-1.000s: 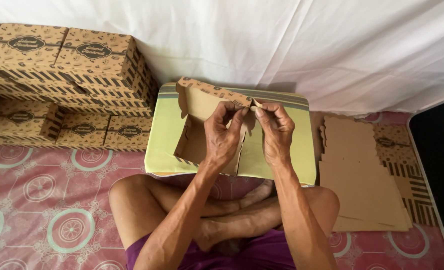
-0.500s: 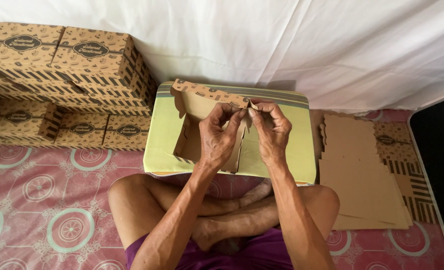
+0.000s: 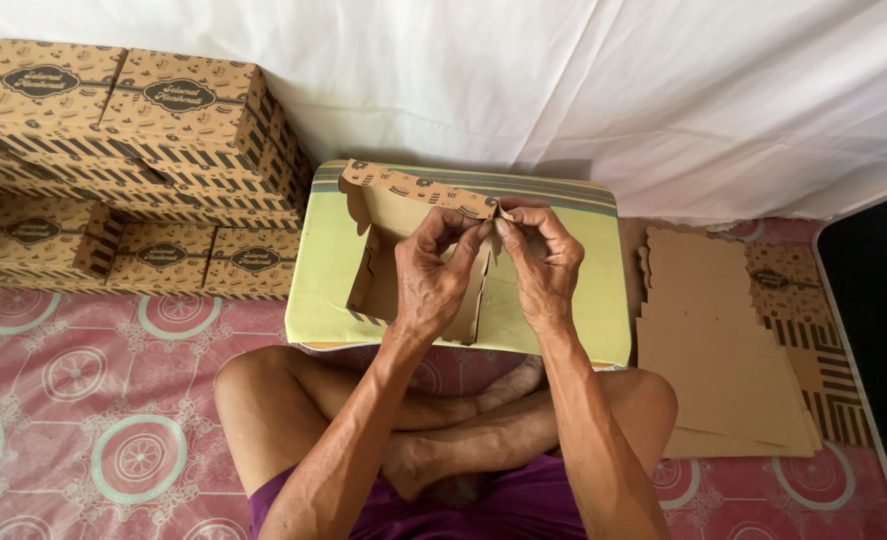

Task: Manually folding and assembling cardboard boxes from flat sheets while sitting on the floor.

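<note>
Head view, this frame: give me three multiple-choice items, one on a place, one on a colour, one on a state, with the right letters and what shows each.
1. Where does the stack of flat cardboard blanks lie?
A. on the person's right, on the floor mat
B. on top of the folded boxes
C. on the person's lap

2. What colour is the low table top?
A. red
B. pale yellow-green
C. black

3. In what state is the half-folded box in the hands?
A. sealed shut
B. lying flat
C. partly folded, open

Answers: 1 A, the blanks lie right of the table. 2 B, its bare surface shows. 3 C, left hand and right hand pinch its upper edge with its inside open.
</note>
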